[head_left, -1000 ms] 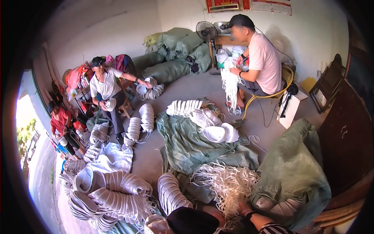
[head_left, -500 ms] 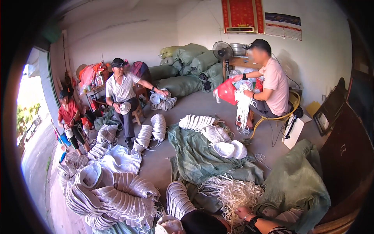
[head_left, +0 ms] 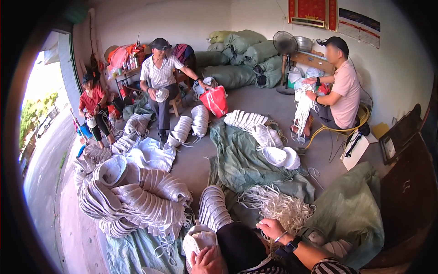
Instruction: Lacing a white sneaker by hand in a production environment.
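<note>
At the bottom edge my left hand (head_left: 207, 262) grips a white, cup-shaped fabric piece (head_left: 199, 240), its fingers bent over the near side. My right hand (head_left: 273, 229), with a bracelet and a dark watch at the wrist, is raised over the near edge of a heap of white cords (head_left: 289, 209). Its fingers are curled together; whether they pinch a cord I cannot make out. Between my hands a rounded black shape (head_left: 242, 246) hides part of the view. A stack of nested white fabric pieces (head_left: 213, 208) stands just beyond the piece at my left hand.
More nested stacks (head_left: 146, 196) lie at the left. Green sheeting (head_left: 244, 157) spreads ahead, and a green sack (head_left: 349, 205) is at the right. Three people sit around: one in pink (head_left: 349, 86) handling white cords, one in a checked shirt (head_left: 159, 68), one in red (head_left: 92, 100).
My right hand has risen out of the cords, and my left hand has come into view on the fabric piece. A red bag has passed from the person in pink toward the person in the checked shirt.
</note>
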A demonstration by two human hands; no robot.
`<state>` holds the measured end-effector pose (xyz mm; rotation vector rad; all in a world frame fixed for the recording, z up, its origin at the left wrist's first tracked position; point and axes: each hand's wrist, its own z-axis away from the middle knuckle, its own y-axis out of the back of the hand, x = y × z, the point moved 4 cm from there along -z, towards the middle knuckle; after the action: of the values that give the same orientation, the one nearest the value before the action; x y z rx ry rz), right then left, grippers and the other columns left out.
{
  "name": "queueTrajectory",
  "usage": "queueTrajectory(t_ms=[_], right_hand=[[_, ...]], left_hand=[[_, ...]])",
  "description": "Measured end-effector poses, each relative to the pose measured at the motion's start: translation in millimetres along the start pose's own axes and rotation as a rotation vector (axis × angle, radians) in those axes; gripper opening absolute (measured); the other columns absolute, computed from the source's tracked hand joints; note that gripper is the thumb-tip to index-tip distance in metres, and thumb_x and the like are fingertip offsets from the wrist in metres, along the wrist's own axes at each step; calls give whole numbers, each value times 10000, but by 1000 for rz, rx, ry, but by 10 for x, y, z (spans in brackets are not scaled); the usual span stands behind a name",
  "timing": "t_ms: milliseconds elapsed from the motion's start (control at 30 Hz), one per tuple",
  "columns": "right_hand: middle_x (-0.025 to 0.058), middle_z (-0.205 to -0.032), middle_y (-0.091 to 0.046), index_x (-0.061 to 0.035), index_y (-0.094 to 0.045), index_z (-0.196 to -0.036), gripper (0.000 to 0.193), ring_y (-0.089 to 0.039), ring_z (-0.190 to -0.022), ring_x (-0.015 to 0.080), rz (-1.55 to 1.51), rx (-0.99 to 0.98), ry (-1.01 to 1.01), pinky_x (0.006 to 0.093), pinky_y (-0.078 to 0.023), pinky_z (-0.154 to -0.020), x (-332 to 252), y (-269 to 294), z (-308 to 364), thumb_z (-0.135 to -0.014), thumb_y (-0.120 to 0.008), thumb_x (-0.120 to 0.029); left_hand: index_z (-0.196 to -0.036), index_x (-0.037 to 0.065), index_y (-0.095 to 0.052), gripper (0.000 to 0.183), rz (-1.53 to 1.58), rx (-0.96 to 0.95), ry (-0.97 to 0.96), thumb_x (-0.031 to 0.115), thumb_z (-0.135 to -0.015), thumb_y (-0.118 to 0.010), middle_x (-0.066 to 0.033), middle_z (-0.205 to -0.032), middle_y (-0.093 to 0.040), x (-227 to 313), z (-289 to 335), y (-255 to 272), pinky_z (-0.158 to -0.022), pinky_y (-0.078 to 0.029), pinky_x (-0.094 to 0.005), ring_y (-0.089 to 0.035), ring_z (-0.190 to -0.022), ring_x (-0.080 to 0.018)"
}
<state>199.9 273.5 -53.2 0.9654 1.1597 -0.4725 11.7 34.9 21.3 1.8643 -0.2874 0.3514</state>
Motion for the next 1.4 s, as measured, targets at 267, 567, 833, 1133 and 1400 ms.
queueTrajectory(t_ms=[267,567,833,1133,1400], right_hand=[[-47,-571,-491,-12,-615,-844,157,-438,-468,17,-422,-288,94,180,-358,-445,-1053,211,208,-911,-557,-141],[-23,-567,-500,14,-590,-871,207,-452,-446,23,-625,-605,375,172,-353,-422,-2506,193,199,-941,-521,-168],[-4,-552,-504,-9,-585,-947,153,-383,-405,53,-1099,-698,338,223,-358,-400,-2484,64,56,-919,-488,-124],[-48,-507,-310,-42,-512,-942,170,-315,-510,79,-1257,-304,79,232,-299,-528,-1311,1207,-309,-970,-415,-179],[-59,-523,-284,-60,-542,-949,133,-318,-502,69,-1023,348,-76,230,-307,-506,-358,1936,-439,-930,-501,-185]], left_hand=[[-1095,137,-606,455,26,-157,87,235,-665,-720,-100,-1307,-485,12,-98,105,-1034,-243,-543,-392,-1265,-288],[-1400,15,-291,627,1098,76,216,197,-879,-590,-164,-1362,-435,77,-678,760,-1090,-219,-382,-348,-1310,-242],[-968,11,-611,190,1389,-60,471,185,-933,-543,6,-770,-600,121,-460,599,-653,-441,-190,-547,-698,-56],[-859,-13,-656,188,1119,-79,762,170,-884,-618,-9,-725,-624,-565,617,775,-573,-407,-198,-509,-619,-48],[-877,-25,-657,182,1030,-106,893,155,-878,-627,-1,-716,-605,-536,1004,589,-598,-411,-190,-518,-652,-48]])
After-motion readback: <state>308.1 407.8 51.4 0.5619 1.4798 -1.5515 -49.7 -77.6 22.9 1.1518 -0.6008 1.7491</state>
